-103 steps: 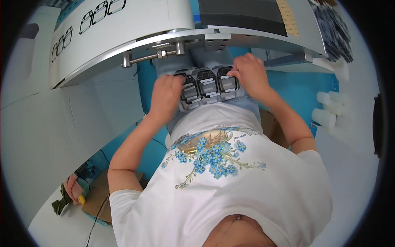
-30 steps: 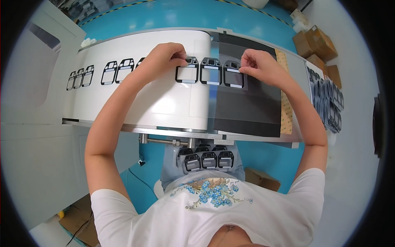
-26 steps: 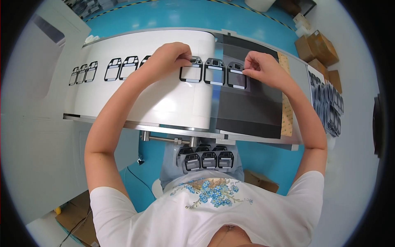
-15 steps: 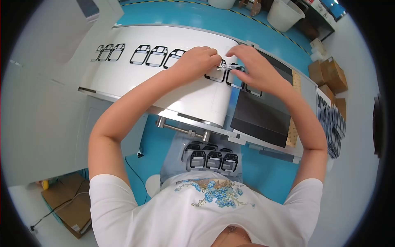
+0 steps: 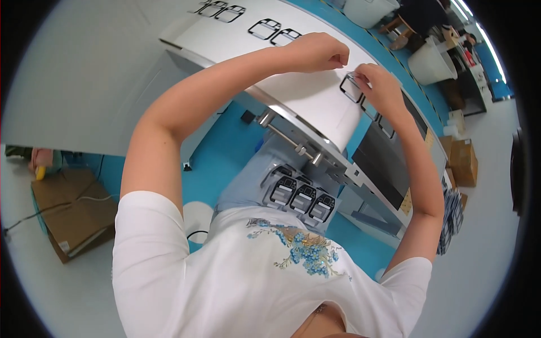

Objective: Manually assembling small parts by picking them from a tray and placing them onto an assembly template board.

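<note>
A white conveyor belt [image 5: 307, 93] carries a row of flat, black-edged frame pieces, among them one [image 5: 265, 28] at the far left. My left hand [image 5: 321, 52] is over the belt with its fingers curled together; anything in them is hidden. Just to its right, my right hand [image 5: 382, 87] pinches with thumb and fingers at the upper edge of a black-edged frame piece [image 5: 350, 89]. Whether it grips that piece or a bit of film there is unclear. Another frame piece [image 5: 386, 127] lies past the belt's end, partly behind my right forearm.
Several black-framed pieces [image 5: 305, 198] lie on my lap. Beyond the belt is a dark flat plate [image 5: 380, 160]. Metal rollers [image 5: 267, 117] stick out on the near side. Cardboard boxes [image 5: 464, 162] and a white bin [image 5: 431, 62] stand to the right.
My view has turned, so the belt now slants down to the right. My hands have drawn apart; the crinkled clear film between them no longer shows. My left fingers have curled in.
</note>
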`<state>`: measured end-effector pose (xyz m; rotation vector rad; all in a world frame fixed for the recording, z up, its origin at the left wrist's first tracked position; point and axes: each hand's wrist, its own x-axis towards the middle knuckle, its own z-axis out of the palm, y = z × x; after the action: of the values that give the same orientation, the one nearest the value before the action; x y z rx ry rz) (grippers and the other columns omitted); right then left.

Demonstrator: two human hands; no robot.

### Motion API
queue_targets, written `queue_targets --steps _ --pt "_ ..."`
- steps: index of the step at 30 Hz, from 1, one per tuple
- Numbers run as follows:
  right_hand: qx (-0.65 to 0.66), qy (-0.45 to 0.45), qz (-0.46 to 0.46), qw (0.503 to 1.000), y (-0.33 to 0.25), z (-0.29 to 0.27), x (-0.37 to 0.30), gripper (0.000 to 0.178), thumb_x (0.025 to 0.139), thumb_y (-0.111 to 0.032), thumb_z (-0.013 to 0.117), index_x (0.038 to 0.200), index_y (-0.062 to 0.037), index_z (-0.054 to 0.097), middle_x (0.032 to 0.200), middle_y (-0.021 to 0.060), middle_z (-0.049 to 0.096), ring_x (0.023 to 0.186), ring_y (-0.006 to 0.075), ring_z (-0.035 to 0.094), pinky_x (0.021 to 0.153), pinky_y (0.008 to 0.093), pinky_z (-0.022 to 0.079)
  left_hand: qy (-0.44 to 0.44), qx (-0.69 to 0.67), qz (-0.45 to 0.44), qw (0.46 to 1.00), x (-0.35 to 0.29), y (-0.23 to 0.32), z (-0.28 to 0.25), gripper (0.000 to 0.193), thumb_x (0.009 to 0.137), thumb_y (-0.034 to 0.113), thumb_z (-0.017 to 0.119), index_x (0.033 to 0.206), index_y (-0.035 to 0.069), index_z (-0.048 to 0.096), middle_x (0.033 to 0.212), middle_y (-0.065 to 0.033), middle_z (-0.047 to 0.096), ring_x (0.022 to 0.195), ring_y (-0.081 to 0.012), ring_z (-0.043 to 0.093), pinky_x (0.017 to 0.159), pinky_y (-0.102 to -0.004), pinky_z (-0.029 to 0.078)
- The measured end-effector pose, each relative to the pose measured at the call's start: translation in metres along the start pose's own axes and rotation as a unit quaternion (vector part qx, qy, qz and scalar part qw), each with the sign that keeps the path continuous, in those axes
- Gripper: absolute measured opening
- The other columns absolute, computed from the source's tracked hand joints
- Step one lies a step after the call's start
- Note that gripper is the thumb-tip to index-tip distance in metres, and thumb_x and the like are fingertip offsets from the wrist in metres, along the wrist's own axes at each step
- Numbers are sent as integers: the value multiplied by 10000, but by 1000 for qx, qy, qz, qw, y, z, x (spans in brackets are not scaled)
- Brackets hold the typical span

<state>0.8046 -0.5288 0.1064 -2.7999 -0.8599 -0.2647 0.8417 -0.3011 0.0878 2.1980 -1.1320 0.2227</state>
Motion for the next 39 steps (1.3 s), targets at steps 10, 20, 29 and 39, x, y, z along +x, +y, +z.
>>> queue_targets --steps 10,20,29,39 --pt "-49 20 -23 998 3 -2 -2 128 845 -130 661 923 -42 611 869 129 635 865 313 612 753 405 486 -63 16 183 981 -167 130 78 319 771 280 724 941 31 622 934 -113 616 940 -283 611 781 -398 513" --pt "-62 -11 40 997 4 -6 2 309 878 -262 691 1052 -22 602 937 146 649 922 335 609 802 435 490 -363 -4 -137 922 -189 102 159 896 585 773 726 993 -22 653 943 -210 682 912 -391 661 794 -473 526" --pt "-102 105 -32 989 0 -82 107 382 875 -309 704 1098 -27 572 1069 163 615 1031 342 574 859 433 475 -407 -168 -106 891 -196 83 186 908 590 729 757 1060 -41 660 1036 -246 682 971 -383 667 830 -474 520" --pt "338 324 -19 883 -37 -324 506 362 944 -361 565 1058 -33 668 981 68 691 920 170 640 834 339 510 -379 -185 -26 906 -125 -75 165 734 737 586 738 1183 14 624 1138 -219 659 1063 -355 639 913 -425 495"
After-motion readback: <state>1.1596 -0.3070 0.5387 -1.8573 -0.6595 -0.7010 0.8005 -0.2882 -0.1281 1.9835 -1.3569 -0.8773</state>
